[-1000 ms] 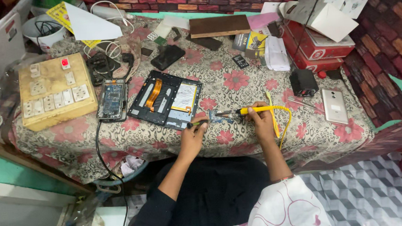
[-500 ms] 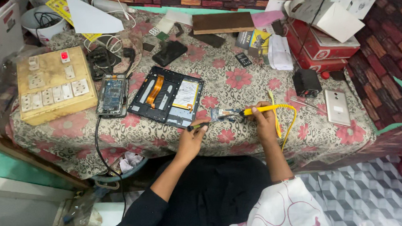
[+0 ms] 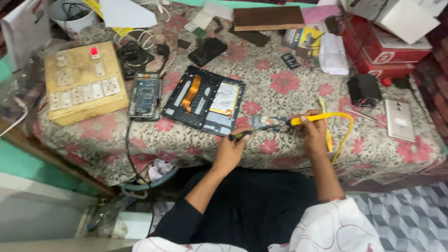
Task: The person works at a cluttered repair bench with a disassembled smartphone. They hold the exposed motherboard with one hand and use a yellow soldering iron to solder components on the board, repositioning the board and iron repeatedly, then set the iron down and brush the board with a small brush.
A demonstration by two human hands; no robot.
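Barely anything shifts: both hands stay over the small circuit board, just right of the opened phone frame. Right hand keeps its grip closed on the yellow soldering iron; left hand pinches dark tweezers beside it on the counter.

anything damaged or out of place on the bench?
The opened phone chassis lies gutted, its orange flex exposed, with a bare circuit board beside it. Loose parts clutter the table; nothing spilled.

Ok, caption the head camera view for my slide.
Right hand holds a yellow soldering iron to a small circuit board; left hand grips a dark tool.
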